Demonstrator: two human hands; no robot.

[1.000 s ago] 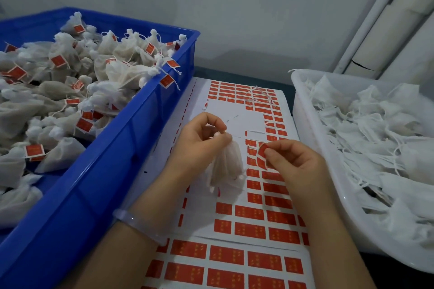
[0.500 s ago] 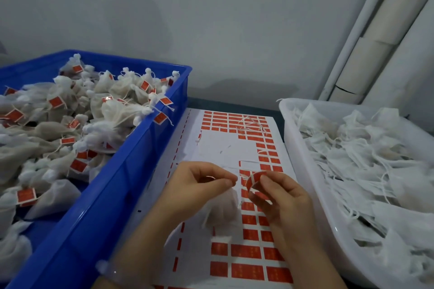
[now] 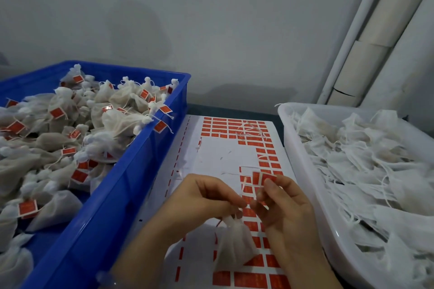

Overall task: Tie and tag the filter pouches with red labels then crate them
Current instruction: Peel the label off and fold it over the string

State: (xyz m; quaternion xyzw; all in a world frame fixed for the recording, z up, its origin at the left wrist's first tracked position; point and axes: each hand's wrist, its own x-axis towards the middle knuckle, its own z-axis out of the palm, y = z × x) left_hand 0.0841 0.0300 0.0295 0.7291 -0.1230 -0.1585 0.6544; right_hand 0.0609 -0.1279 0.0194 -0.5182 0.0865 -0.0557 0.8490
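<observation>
Pouch neck in left hand grip; 1 red label, apparently, in right hand pinch.

The crate is bright blue, and its tagged pouches are off-white with red labels. The sheet is white, gridded with red stickers. The bin and plain pouches are white; the blurred held pouch seems off-white, and the peeled label is red.

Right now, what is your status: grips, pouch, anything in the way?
Left grip pinches pouch neck. Right grip pinches red label. Pouch hangs over sheet, not crated. Way to crate open.
</observation>
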